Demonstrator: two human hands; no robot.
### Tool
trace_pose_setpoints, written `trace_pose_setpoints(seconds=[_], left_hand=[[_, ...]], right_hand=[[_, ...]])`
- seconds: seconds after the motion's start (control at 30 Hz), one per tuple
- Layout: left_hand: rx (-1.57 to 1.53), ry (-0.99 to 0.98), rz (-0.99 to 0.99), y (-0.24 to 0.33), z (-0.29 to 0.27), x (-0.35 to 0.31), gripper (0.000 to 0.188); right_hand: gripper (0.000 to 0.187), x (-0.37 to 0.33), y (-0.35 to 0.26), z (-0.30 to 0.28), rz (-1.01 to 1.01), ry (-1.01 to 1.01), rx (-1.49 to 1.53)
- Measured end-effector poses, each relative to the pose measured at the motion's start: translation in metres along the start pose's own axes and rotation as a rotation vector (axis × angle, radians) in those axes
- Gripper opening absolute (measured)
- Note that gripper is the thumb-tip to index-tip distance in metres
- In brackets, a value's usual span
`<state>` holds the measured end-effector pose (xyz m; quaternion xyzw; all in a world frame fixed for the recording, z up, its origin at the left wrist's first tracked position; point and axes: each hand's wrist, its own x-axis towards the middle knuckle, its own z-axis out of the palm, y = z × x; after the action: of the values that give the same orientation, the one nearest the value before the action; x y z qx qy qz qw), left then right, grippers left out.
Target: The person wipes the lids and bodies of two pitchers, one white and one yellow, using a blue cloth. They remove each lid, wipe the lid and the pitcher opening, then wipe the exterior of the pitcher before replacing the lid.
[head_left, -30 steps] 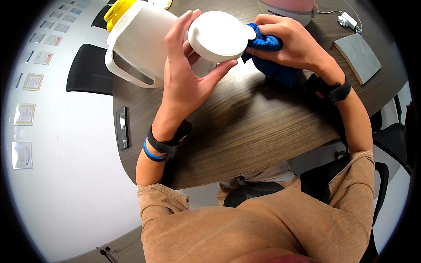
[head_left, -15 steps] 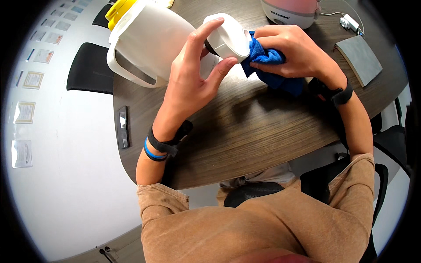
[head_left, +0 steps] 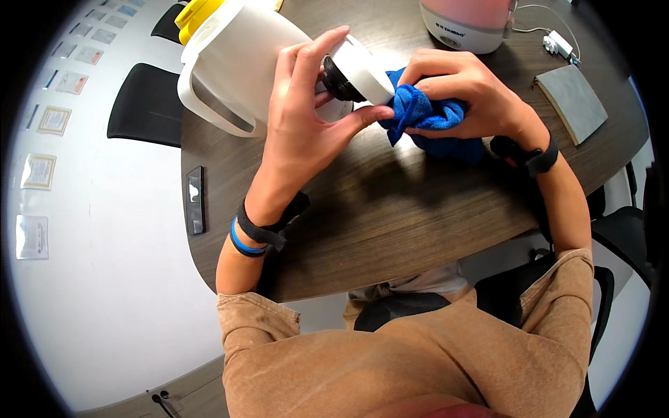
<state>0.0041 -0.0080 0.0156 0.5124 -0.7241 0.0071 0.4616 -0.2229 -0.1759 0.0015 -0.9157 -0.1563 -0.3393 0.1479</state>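
Observation:
Between the fingers and thumb of my left hand (head_left: 298,104) is a round white lid (head_left: 364,64), tilted on its edge, with a black ringed stopper (head_left: 339,78) on its underside. My right hand (head_left: 481,94) grips a bunched blue cloth (head_left: 435,115) and presses it against the lid's right rim. Part of the cloth hangs below my right fingers. Just beyond my left hand stands a large white jug (head_left: 244,59), its handle (head_left: 216,115) toward the left. My left hand hides part of the jug's side.
Behind the jug is something yellow (head_left: 200,19), partly cut off. A pink and white appliance (head_left: 463,28) stands at the far side, near a white plug adapter (head_left: 557,45) with a cable. A grey notebook (head_left: 571,103) lies right; a flat black object (head_left: 196,200) lies by the table's left edge.
The lid has turned in my left hand, so its black stopper now shows more. The cloth has shifted on the rim, and my right hand has moved slightly nearer.

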Motion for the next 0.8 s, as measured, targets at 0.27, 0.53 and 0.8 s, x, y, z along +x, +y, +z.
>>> trace_pose_setpoints(seconds=[0.27, 0.53, 0.8], left_hand=[[-0.098, -0.042, -0.063, 0.004, -0.003, 0.001, 0.067], [-0.090, -0.109, -0.056, 0.003, 0.000, -0.001, 0.079], [0.006, -0.196, 0.101, 0.010, 0.003, 0.000, 0.090]], right_hand=[[0.031, 0.000, 0.000, 0.000, 0.016, 0.012, -0.058], [0.029, 0.001, -0.001, -0.002, 0.010, 0.037, 0.055], [0.023, -0.004, 0.008, -0.012, 0.249, 0.150, 0.075]])
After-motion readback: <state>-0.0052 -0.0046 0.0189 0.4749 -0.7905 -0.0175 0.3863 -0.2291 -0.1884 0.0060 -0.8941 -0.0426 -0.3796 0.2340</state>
